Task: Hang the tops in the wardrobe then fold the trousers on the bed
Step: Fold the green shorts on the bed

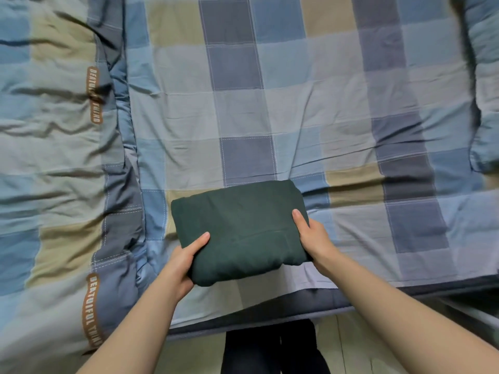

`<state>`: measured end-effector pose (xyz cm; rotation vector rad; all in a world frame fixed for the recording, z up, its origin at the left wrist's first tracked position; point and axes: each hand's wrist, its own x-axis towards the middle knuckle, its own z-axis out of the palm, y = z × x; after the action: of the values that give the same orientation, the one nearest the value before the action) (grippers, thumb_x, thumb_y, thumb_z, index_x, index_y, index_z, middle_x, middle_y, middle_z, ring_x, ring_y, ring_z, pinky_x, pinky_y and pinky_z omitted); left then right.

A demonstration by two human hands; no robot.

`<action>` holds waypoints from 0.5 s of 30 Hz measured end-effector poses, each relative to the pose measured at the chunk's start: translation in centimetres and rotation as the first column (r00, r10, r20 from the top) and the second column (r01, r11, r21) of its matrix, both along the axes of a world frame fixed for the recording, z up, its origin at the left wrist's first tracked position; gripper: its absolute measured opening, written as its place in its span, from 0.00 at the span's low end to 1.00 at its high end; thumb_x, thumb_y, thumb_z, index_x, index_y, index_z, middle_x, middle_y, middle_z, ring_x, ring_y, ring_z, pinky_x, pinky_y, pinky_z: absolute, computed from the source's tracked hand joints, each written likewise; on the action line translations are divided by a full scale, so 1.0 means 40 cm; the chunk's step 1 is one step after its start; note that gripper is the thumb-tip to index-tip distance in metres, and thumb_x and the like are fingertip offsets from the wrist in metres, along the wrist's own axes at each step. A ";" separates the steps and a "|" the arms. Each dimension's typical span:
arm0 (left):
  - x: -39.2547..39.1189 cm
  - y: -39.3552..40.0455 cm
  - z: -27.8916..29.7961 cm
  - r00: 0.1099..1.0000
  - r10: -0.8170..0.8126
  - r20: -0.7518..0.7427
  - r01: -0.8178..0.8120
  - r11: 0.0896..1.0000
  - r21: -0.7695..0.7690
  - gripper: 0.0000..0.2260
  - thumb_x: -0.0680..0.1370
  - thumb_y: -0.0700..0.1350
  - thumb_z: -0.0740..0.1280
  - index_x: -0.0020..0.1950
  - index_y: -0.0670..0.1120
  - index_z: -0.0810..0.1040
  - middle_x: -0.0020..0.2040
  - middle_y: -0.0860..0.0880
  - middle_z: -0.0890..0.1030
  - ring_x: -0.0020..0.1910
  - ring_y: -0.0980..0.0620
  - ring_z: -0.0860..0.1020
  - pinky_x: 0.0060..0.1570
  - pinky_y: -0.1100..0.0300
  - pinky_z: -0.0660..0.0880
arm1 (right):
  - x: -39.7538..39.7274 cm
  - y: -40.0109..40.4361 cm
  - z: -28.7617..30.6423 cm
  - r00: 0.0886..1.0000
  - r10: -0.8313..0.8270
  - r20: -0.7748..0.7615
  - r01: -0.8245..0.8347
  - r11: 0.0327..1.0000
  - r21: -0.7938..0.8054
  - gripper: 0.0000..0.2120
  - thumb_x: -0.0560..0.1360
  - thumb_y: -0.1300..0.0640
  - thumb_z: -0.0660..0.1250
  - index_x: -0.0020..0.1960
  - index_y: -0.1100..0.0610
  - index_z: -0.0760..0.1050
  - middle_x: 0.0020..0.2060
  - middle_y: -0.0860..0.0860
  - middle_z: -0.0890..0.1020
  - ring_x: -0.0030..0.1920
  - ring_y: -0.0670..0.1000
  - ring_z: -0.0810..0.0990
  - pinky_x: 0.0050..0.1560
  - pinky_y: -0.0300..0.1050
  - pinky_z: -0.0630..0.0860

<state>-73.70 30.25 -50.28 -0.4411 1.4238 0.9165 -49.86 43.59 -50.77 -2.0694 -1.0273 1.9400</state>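
Dark green trousers [240, 228], folded into a compact rectangle, lie near the front edge of the bed [270, 103] with its blue, grey and tan checked sheet. My left hand [183, 261] grips the bundle's near left corner, thumb on top and fingers hidden underneath. My right hand [310, 236] grips its right edge the same way, thumb lying on the cloth. No tops or wardrobe are in view.
A rumpled checked duvet [54, 157] with brown lettered labels is heaped along the left side of the bed. A pillow edge [486, 117] shows at the far right. The bed's dark front edge [270, 317] runs below my hands, with floor and my dark-clad legs [272, 349] beneath.
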 end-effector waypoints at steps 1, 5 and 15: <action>0.012 0.003 0.030 1.000 -0.020 -0.017 0.021 0.999 0.032 0.22 0.67 0.48 0.76 0.60 0.45 0.79 0.53 0.46 0.85 0.49 0.46 0.85 0.37 0.55 0.82 | 0.024 -0.003 0.038 1.000 0.002 0.007 -0.002 0.999 0.037 0.16 0.78 0.40 0.60 0.55 0.50 0.78 0.47 0.44 0.84 0.47 0.45 0.82 0.40 0.38 0.77; 0.084 0.030 0.168 0.990 -0.115 -0.076 0.125 0.983 0.137 0.24 0.67 0.48 0.76 0.61 0.46 0.78 0.55 0.47 0.85 0.52 0.47 0.84 0.40 0.57 0.81 | 0.131 -0.008 0.195 1.000 0.013 0.009 -0.015 0.984 0.180 0.14 0.79 0.43 0.59 0.50 0.49 0.79 0.45 0.42 0.84 0.44 0.39 0.82 0.37 0.33 0.75; 0.506 0.045 0.618 0.929 -0.308 -0.204 0.362 0.868 0.341 0.23 0.66 0.49 0.76 0.59 0.45 0.80 0.54 0.47 0.85 0.52 0.47 0.84 0.50 0.54 0.78 | 0.602 -0.188 0.653 0.963 -0.270 -0.012 0.251 0.877 0.409 0.12 0.78 0.41 0.60 0.49 0.46 0.79 0.44 0.39 0.85 0.45 0.39 0.83 0.43 0.37 0.76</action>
<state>-53.45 32.04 -25.57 0.1624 1.3585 0.9168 -25.78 36.06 -24.67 -1.9032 -0.9967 1.4118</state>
